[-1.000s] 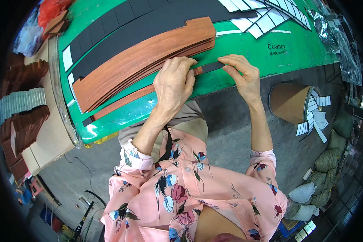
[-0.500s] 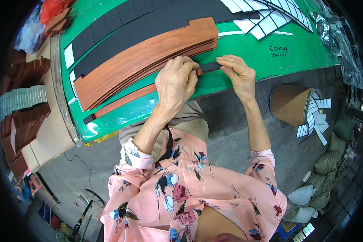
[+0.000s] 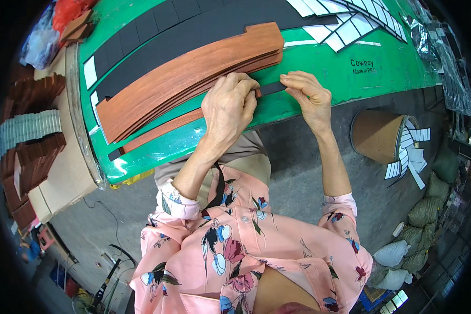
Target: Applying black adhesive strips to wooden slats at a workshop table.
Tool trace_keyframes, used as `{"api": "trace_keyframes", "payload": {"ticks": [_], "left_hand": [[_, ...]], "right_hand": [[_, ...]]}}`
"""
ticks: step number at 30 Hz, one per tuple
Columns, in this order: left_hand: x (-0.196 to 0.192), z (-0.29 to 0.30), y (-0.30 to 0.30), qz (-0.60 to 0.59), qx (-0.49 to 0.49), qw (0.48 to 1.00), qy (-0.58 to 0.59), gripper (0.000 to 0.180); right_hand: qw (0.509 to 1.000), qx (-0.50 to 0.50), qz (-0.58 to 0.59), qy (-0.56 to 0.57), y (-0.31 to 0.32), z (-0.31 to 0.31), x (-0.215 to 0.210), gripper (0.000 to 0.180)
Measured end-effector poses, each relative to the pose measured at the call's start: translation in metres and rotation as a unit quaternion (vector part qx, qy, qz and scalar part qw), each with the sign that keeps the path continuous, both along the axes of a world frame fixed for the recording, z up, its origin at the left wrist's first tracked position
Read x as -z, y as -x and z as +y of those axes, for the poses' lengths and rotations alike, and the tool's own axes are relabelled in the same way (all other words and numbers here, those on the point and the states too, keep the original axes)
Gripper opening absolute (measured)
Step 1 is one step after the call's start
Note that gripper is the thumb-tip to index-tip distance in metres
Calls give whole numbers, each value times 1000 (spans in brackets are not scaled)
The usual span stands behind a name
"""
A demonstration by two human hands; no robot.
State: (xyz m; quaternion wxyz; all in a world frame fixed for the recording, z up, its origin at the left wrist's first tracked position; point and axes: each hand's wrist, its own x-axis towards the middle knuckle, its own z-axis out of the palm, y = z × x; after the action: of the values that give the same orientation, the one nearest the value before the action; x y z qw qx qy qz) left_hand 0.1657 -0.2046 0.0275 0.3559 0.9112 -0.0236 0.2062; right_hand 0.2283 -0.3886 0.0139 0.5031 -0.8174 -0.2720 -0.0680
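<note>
On the green table (image 3: 340, 83), near its front edge, lies a narrow reddish-brown wooden slat (image 3: 159, 130). My left hand (image 3: 227, 107) is closed over the slat close to its right end, fingers bent and hiding that stretch of it. A thin black strip (image 3: 271, 88) sticks out past the slat's right end, and a short black piece shows at the left end too. My right hand (image 3: 310, 99) pinches the strip's free end between thumb and fingers. Just behind my left hand rests a stack of curved brown wooden boards (image 3: 193, 65).
Black sheets (image 3: 136, 31) cover the table behind the boards; white strips with black edges (image 3: 345, 29) lie at the far right. A brown drum (image 3: 374, 135) with white offcuts stands right of the table. Stacked wooden pieces (image 3: 39, 157) sit on cardboard at the left.
Both hands stay in nearly the same place. The black strip between them now shows slightly more of its flat face, and my right fingertips have shifted a little.
</note>
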Motion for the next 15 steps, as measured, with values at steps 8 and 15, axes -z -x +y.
{"api": "trace_keyframes", "payload": {"ticks": [8, 15], "left_hand": [[0, 1, 1, -16, 12, 1000, 13, 14], [-4, 1, 0, -37, 36, 998, 29, 18]], "right_hand": [[1000, -4, -22, 15, 0, 0, -1, 18], [1000, -1, -16, 16, 0, 0, -1, 18]]}}
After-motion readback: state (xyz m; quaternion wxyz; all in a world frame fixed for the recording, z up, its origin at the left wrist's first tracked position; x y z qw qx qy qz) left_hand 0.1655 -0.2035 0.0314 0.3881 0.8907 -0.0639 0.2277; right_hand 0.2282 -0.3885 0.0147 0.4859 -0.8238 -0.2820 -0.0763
